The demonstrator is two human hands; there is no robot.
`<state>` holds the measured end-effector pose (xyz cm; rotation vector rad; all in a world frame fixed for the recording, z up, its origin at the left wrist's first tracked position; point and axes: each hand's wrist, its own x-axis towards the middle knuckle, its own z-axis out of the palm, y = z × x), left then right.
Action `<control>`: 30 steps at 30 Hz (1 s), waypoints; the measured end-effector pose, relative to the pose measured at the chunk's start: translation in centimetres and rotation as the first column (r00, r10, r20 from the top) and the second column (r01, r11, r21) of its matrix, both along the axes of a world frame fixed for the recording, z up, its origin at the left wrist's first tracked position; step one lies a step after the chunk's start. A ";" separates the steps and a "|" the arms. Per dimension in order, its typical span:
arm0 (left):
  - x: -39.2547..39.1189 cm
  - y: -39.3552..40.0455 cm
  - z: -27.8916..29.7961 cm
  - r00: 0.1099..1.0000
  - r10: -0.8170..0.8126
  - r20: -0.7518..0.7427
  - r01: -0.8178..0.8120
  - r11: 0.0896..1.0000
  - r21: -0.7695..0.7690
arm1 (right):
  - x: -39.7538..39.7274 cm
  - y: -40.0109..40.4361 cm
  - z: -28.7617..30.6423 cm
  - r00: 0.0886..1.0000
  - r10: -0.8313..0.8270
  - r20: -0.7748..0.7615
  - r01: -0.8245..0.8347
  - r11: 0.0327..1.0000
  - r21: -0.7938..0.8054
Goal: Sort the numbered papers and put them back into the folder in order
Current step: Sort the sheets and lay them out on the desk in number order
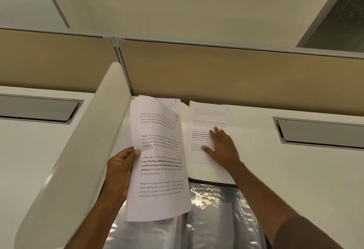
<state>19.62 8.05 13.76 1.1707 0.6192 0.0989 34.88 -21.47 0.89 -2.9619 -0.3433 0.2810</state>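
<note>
A person's left hand [121, 168] grips a stack of printed papers [159, 170] by its left edge, thumb curled over the front, holding the stack up above a white desk [285, 170]. The top sheet is marked with a handwritten 3. Behind the stack, a sheet marked 1 [175, 102] lies on the desk, only its upper corner showing. Just to the right lies a sheet marked 2 [208, 118], with the right hand [221, 146] resting flat on it, fingers straight and spread. An open folder with shiny clear plastic sleeves [216, 209] lies at the near desk edge, below the papers. A tan partition panel [236, 75] stands behind the desk.
</note>
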 end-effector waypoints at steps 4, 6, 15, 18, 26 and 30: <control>0.0 0.0 -0.1 1.000 0.009 -0.004 -0.009 1.000 0.003 | 0.6 0.5 -0.1 1.000 0.009 -0.019 -0.009 1.000 0.023; 0.0 0.0 -0.3 1.000 0.010 -0.007 -0.010 1.000 -0.006 | 0.7 0.7 -0.2 1.000 0.007 -0.023 -0.006 0.999 0.034; 0.3 -0.2 -1.2 1.000 0.015 -0.023 -0.016 1.000 -0.004 | 1.0 1.6 -0.3 0.999 -0.039 0.015 0.037 0.991 0.130; 0.5 -0.4 -1.2 1.000 0.002 -0.015 -0.002 1.000 -0.002 | -0.5 2.9 0.6 0.983 -0.173 0.062 0.126 0.880 0.457; 0.4 -1.0 -0.5 0.995 -0.081 0.064 0.090 0.985 -0.151 | -8.3 6.7 7.8 0.608 0.042 -0.792 0.788 0.081 0.610; -0.1 -1.1 0.3 0.984 -0.124 0.132 0.149 0.967 -0.206 | -10.4 6.2 9.0 0.483 0.274 -0.832 0.875 -0.127 0.466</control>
